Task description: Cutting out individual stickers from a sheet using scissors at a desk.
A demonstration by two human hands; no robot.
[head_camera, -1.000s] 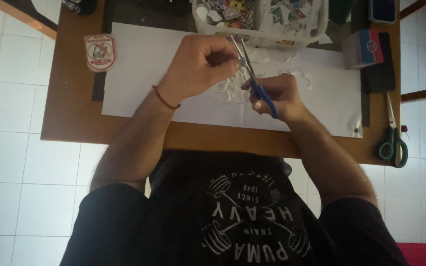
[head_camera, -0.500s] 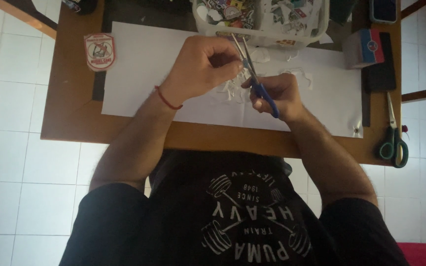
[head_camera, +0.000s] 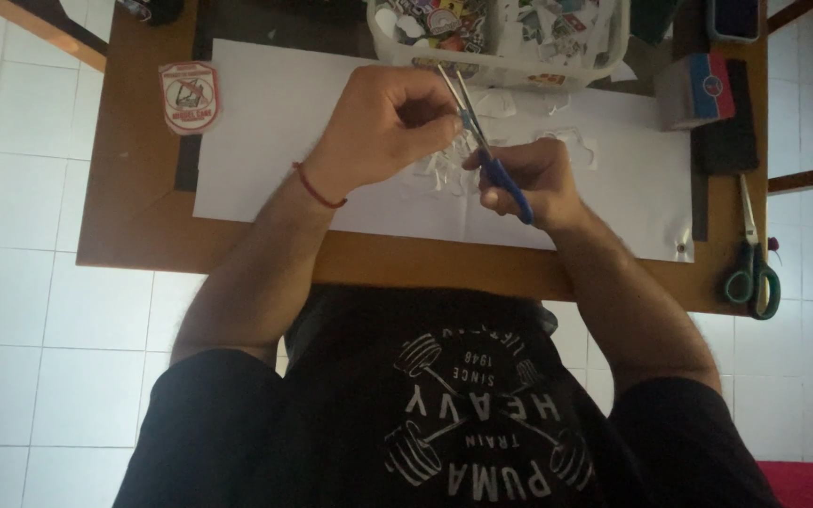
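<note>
1. Your right hand has its fingers closed through the blue-handled scissors.
2. Your left hand pinches a small paper cutout at the blades, above the white sheet on the bench.

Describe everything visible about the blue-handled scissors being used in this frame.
The blue-handled scissors have slim, pale metal blades and plastic-looking blue loops. The right hand has them in its grip, fingers through the loops, which sit low against the palm. The blades point up and away toward the white basket, slightly parted, and cross a small pale paper piece pinched by the left hand. They are held above the white sheet on the wooden table, not resting on it.
</note>
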